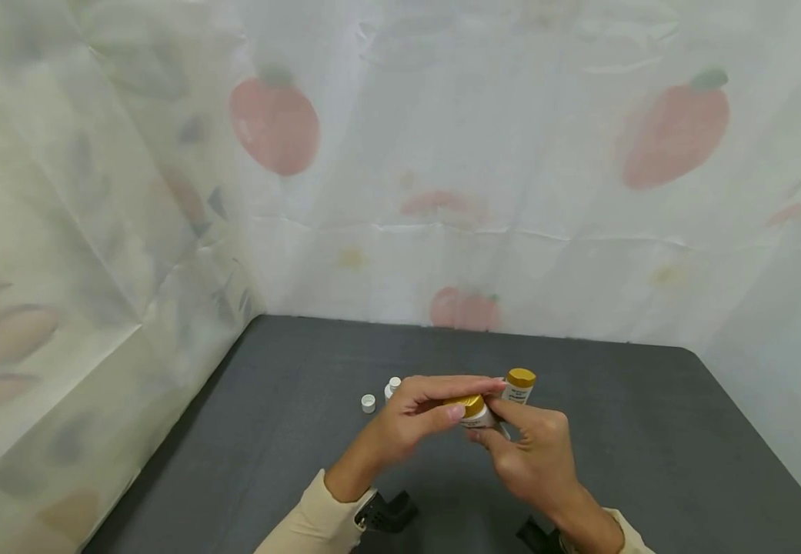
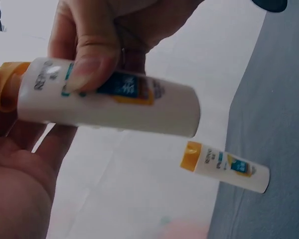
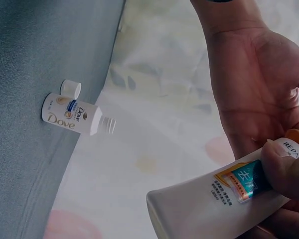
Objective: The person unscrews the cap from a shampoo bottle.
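Observation:
My right hand (image 1: 539, 454) grips a white shampoo bottle (image 2: 139, 109) by its body, thumb pressed on the label. The bottle is tilted and held above the table. At its gold cap (image 1: 468, 403), my left hand (image 1: 400, 419) pinches with the thumb on the near side and long fingers across the far side. Just behind the hands stands a second white bottle (image 2: 234, 172) with a gold cap, upright on the table. Left of the hands is a white Dove bottle (image 3: 70, 114) with a bare threaded neck, partly hidden by my left hand in the head view.
A small white cap (image 1: 368, 404) lies on the dark grey table (image 1: 289, 477) beside the Dove bottle. Pale fruit-printed curtains (image 1: 372, 154) enclose the table at the back and sides. Black straps (image 1: 389, 513) sit on both wrists.

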Action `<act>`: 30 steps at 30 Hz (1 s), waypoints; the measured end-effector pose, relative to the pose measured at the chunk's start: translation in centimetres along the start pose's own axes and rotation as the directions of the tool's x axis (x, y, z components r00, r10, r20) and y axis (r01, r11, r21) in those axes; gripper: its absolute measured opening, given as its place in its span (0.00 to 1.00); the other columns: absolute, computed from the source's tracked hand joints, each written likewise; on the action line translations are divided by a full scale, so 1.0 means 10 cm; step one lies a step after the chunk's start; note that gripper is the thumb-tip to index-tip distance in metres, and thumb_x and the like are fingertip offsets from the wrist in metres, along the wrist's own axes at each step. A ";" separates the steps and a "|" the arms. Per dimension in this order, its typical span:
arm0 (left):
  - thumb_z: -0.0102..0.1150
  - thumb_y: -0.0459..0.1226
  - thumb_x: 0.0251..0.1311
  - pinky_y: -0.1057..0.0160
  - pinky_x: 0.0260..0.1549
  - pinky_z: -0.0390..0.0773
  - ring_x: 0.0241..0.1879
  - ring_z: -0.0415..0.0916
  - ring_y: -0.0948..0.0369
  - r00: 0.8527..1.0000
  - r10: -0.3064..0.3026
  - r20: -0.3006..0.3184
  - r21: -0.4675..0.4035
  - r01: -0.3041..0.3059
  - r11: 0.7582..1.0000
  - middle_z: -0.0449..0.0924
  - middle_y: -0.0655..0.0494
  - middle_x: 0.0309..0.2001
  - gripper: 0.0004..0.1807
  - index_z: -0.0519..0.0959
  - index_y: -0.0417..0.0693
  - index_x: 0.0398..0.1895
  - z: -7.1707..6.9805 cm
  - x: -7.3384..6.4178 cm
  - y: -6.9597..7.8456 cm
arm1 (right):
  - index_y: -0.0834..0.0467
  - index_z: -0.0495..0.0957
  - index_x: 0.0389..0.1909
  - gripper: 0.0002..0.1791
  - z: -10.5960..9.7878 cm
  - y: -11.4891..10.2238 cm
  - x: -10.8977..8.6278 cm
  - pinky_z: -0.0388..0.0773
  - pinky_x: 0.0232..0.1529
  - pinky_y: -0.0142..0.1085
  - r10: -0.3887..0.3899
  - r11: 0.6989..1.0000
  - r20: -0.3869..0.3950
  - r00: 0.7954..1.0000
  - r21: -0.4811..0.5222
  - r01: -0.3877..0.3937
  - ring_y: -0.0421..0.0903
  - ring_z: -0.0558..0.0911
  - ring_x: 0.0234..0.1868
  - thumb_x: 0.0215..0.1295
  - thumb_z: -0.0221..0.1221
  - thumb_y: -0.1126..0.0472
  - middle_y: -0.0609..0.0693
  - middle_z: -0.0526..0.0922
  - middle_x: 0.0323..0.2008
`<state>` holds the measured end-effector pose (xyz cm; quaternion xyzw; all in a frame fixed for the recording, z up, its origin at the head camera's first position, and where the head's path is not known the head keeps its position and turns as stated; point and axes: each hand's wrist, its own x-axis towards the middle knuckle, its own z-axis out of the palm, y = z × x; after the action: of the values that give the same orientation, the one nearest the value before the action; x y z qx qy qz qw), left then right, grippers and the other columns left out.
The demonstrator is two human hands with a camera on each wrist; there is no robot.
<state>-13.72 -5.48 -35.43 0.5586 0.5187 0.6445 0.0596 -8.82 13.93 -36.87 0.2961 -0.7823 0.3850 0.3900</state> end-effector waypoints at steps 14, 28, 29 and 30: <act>0.49 0.31 0.80 0.63 0.66 0.79 0.73 0.73 0.62 0.996 -0.075 0.051 -0.087 0.079 0.993 0.66 0.19 0.69 0.25 0.65 0.20 0.71 -0.09 -0.02 0.05 | 0.71 0.87 0.47 0.30 -0.02 -0.02 -0.02 0.80 0.38 0.15 0.031 0.999 0.015 0.999 0.006 -0.032 0.48 0.92 0.38 0.36 0.81 0.74 0.62 0.91 0.42; 0.57 0.34 0.76 0.61 0.59 0.84 0.67 0.77 0.60 0.997 0.037 -0.066 -0.052 -0.041 0.998 0.76 0.30 0.64 0.23 0.73 0.20 0.64 -0.08 -0.05 -0.02 | 0.64 0.90 0.45 0.25 -0.05 -0.02 -0.02 0.72 0.23 0.19 0.057 0.998 0.049 0.997 0.032 -0.058 0.26 0.79 0.22 0.40 0.80 0.74 0.55 0.93 0.33; 0.57 0.33 0.76 0.61 0.60 0.84 0.66 0.78 0.60 0.997 0.034 -0.072 -0.042 -0.037 0.998 0.74 0.25 0.62 0.23 0.73 0.19 0.63 -0.07 -0.05 -0.02 | 0.64 0.90 0.44 0.24 -0.05 -0.02 -0.02 0.72 0.23 0.19 0.061 0.997 0.050 0.997 0.034 -0.063 0.25 0.77 0.22 0.40 0.80 0.74 0.54 0.92 0.32; 0.58 0.32 0.75 0.59 0.60 0.84 0.65 0.79 0.61 0.996 0.032 -0.082 -0.029 -0.035 0.999 0.72 0.21 0.59 0.22 0.74 0.19 0.62 -0.07 -0.05 -0.01 | 0.64 0.90 0.44 0.24 -0.05 -0.02 -0.02 0.71 0.22 0.19 0.062 0.997 0.050 0.997 0.034 -0.064 0.25 0.76 0.21 0.40 0.80 0.74 0.53 0.92 0.32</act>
<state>-14.13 -6.15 -35.72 0.5396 0.5015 0.6753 0.0360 -8.37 14.30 -36.81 0.2874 -0.7937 0.4036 0.3531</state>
